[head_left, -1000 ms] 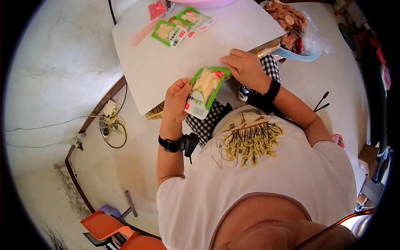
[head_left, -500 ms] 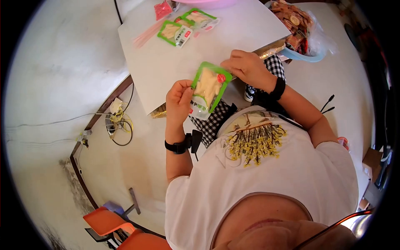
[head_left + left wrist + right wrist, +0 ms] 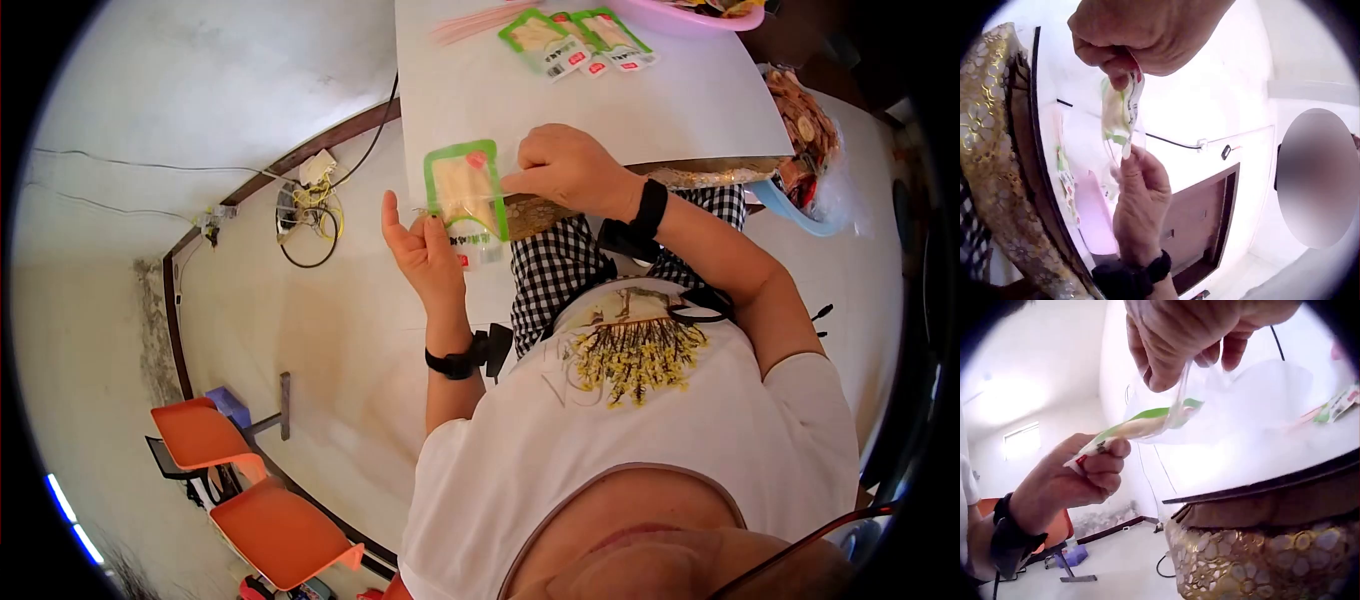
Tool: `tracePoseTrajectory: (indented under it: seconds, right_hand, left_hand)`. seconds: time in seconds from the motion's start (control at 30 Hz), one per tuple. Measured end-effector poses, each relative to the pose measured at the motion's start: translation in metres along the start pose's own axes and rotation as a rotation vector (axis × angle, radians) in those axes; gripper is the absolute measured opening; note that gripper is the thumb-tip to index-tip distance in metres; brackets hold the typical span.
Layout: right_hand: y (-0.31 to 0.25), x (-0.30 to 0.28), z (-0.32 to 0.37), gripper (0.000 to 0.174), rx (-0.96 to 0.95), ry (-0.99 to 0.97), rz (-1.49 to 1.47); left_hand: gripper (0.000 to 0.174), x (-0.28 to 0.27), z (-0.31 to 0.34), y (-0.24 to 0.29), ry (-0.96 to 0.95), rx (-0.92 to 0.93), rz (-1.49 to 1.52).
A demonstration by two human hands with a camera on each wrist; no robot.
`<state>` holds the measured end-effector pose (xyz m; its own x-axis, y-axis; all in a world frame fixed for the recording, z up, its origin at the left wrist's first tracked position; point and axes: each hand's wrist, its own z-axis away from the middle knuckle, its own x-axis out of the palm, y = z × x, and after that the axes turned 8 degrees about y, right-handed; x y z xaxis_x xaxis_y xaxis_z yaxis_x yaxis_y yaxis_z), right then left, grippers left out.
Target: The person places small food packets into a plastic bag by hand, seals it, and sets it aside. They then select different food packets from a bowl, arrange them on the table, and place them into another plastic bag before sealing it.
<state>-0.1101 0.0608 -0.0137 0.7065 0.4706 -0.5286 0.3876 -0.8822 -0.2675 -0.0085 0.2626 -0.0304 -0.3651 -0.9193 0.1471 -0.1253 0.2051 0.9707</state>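
In the head view, a food packet (image 3: 465, 190) with a green border and pale pieces inside is between the two hands, near the table's front edge. My left hand (image 3: 428, 255) pinches its lower white end between thumb and fingers, with the index finger raised. My right hand (image 3: 575, 175) pinches thin clear plastic at the packet's other side. The right wrist view shows this clear plastic bag (image 3: 1179, 409) stretched from the right fingertips over the packet's far end. Edge-on in the left wrist view, the packet (image 3: 1119, 115) spans the gap between both hands.
Several similar packets (image 3: 545, 45) lie on the white table (image 3: 600, 120), beside thin pink strips (image 3: 485, 20). A pink basin (image 3: 690, 15) stands at the back, and a blue basin (image 3: 800, 212) of brownish packets at the right. Orange chairs (image 3: 275, 530) stand lower left.
The packet has turned more upright and moved left, with the left index finger now raised off it. The right hand is lower against the packet. The head view has swung, shifting the table rightward.
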Motion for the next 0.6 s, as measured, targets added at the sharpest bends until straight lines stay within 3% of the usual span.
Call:
tracePoseTrajectory:
  seconds: [0.07,0.17,0.3,0.5,0.6]
  right_hand:
    - [0.002,0.012,0.001,0.016,0.018,-0.020,0.001]
    - [0.009,0.028,0.016,0.013,0.104,-0.047,0.065]
    - [0.015,0.031,0.036,0.013,0.245,-0.018,0.104]
    - [0.017,0.031,0.043,0.014,0.441,-0.016,-0.058]
    - [0.019,0.031,0.044,0.014,0.465,-0.022,-0.105]
  left_hand:
    - [0.048,-0.001,-0.005,-0.011,0.037,0.022,-0.021]
    - [0.051,0.002,-0.021,-0.029,-0.030,-0.108,-0.184]
    - [0.051,0.006,-0.030,-0.039,-0.122,-0.140,-0.233]
    - [0.059,0.029,-0.048,-0.019,-0.169,0.043,-0.574]
    - [0.051,0.043,-0.058,-0.019,-0.169,0.068,-0.758]
